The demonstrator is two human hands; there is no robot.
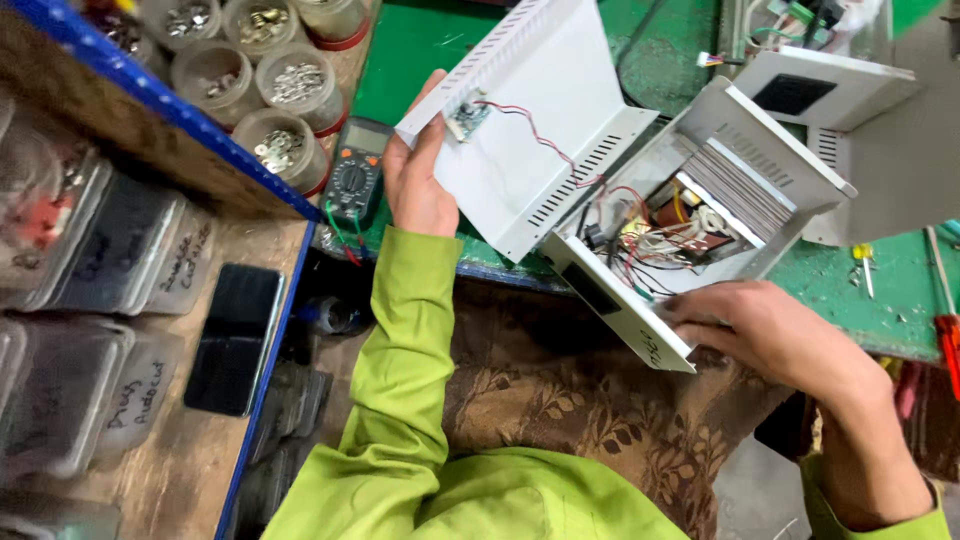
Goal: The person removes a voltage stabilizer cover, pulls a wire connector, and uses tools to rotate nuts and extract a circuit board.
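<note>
Your left hand (418, 175) has its fingers (432, 110) wrapped over the near edge of the white metal cover (545, 110), thumb under, firm grip; the cover is lifted and tilted up off the bench. A small circuit board (466, 118) sits just beside those fingertips on the cover's inside face. Red and black wires (545, 145) run from it away to your right, into the open white chassis (690, 215).

Your right hand (770, 335) lies flat, fingers (700, 310) curled loosely on the chassis's near front panel, pressing rather than pinching. The chassis holds a transformer (690, 215) and wire bundle just past your right fingertips.

The cover's long axis runs diagonally up and away from your left fingers. The left hand is the one nearer to it; the wires tie cover to chassis between both hands.

Left of your left hand: multimeter (357, 175), jars of hardware (280, 85).
</note>
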